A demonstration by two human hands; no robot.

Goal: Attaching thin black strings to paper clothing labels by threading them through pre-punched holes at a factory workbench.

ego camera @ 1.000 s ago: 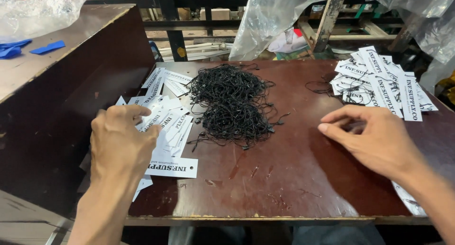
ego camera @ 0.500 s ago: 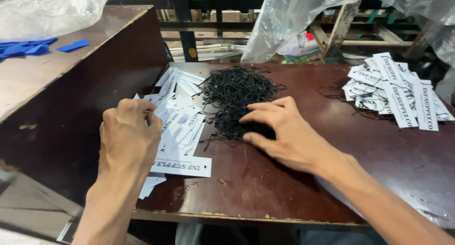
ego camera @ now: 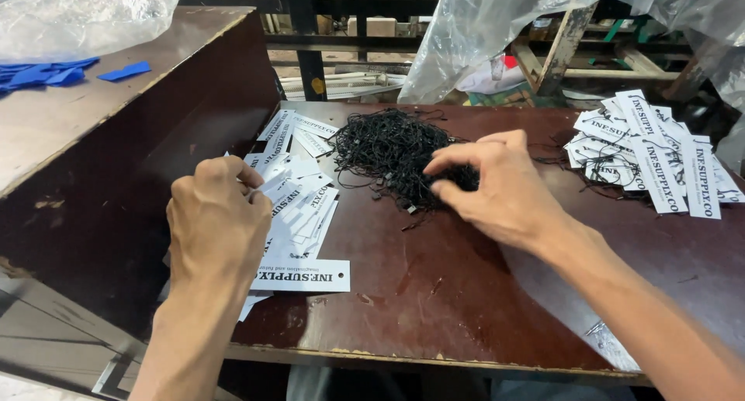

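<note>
A tangled heap of thin black strings (ego camera: 388, 153) lies in the middle of the dark brown table (ego camera: 434, 300). My right hand (ego camera: 493, 188) rests on the heap's right side, its fingertips pinching into the strings. My left hand (ego camera: 221, 222) sits over a spread of white paper tags (ego camera: 299, 207) at the table's left, with the fingers curled onto a tag. One long white tag (ego camera: 306, 275) lies loose just below it. A second stack of white tags with strings attached (ego camera: 660, 157) lies at the far right.
A taller brown cabinet (ego camera: 101, 137) stands at the left, carrying blue scraps (ego camera: 54, 71) and a clear plastic bag (ego camera: 85, 21). Clear plastic sheeting (ego camera: 497, 21) hangs behind the table over wooden frames. The table's front edge runs just below my forearms.
My right hand has swung from the right side of the table over to the black string heap and now pinches into it. My left hand has stayed on the tags.
</note>
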